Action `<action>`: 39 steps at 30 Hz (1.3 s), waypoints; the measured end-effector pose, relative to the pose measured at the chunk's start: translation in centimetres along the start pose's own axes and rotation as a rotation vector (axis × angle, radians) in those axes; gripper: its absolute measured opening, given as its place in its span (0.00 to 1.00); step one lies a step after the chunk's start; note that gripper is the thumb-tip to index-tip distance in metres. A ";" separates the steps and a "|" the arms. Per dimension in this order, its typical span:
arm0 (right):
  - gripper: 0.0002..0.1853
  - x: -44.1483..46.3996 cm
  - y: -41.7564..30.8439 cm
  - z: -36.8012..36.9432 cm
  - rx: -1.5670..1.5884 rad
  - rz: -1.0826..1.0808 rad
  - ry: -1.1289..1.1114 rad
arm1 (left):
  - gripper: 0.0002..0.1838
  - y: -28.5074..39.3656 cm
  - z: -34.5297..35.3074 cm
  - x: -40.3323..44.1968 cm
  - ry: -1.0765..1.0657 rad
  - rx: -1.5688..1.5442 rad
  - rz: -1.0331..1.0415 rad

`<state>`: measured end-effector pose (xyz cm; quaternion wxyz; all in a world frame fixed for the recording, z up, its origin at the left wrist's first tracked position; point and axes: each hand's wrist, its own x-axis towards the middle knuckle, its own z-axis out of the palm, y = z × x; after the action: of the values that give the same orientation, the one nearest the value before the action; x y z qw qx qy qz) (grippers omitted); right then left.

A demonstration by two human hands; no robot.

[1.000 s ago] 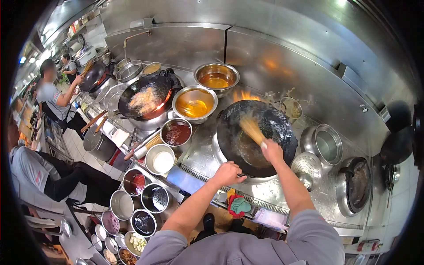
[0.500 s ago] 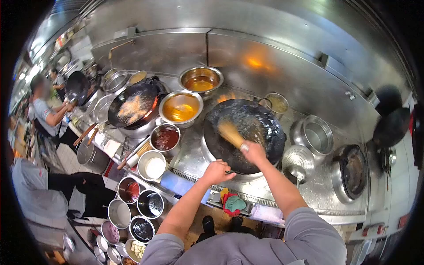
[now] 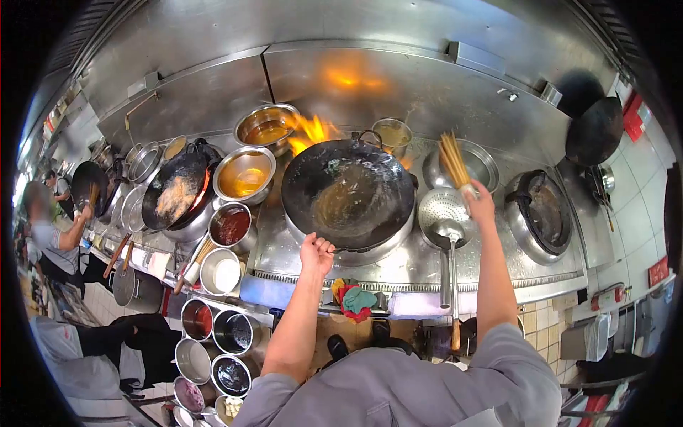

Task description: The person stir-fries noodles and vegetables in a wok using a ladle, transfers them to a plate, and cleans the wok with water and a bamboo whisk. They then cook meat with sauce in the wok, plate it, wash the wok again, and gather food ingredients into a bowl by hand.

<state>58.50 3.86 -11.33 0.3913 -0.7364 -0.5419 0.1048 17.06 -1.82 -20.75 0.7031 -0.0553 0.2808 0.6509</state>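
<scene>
My right hand [image 3: 481, 204] grips a bamboo wok brush [image 3: 453, 158], its splayed bristles pointing up, over the right side of the stove. Beneath it lie a round perforated strainer [image 3: 434, 208] and a ladle [image 3: 454, 249] with a wooden handle end. My left hand [image 3: 317, 254] is curled into a fist at the front left of the large black wok [image 3: 302, 192]; nothing shows in its fingers. Murky liquid [image 3: 345, 203] sits in the wok's bottom. Flames [image 3: 309, 134] rise behind its rim.
Left of the wok stand metal bowls of amber liquid [image 3: 245, 181], a pot of red sauce [image 3: 231, 225] and a second wok [image 3: 153, 206] with frying food. Several sauce pots [image 3: 196, 359] crowd the lower left. Another wok [image 3: 546, 213] sits right. Co-workers [image 3: 53, 235] stand at left.
The brush has left the wok and moved right, bristles now upward. My left hand has come off the wok's front edge into a fist. Flames behind the wok have grown; the view has shifted right.
</scene>
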 end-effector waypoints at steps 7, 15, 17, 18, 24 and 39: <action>0.29 -12.1 4.1 -3.2 0.711 0.454 -0.277 | 0.17 2.9 -0.4 -4.7 0.024 0.214 0.008; 0.31 -15.9 1.8 -2.2 0.328 0.086 -0.305 | 0.17 4.9 8.4 -6.5 -0.053 0.419 0.089; 0.32 -16.8 -1.1 -1.3 0.282 -0.039 -0.325 | 0.16 4.4 10.5 -7.6 -0.127 0.477 0.138; 0.33 -17.4 -2.8 -1.0 0.230 -0.102 -0.389 | 0.15 4.0 11.4 -8.1 -0.201 0.532 0.186; 0.33 -20.5 -8.3 4.4 0.224 -0.199 -0.617 | 0.10 0.7 15.4 -11.6 -0.316 0.788 0.270; 0.31 -15.0 -10.9 7.0 0.336 -0.191 -0.738 | 0.09 10.0 8.1 -10.7 -0.187 0.784 0.264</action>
<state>40.75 -4.98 -12.54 0.2934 -0.5216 -0.6872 0.4119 10.25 -6.26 -6.09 0.6042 0.3121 0.4466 0.5814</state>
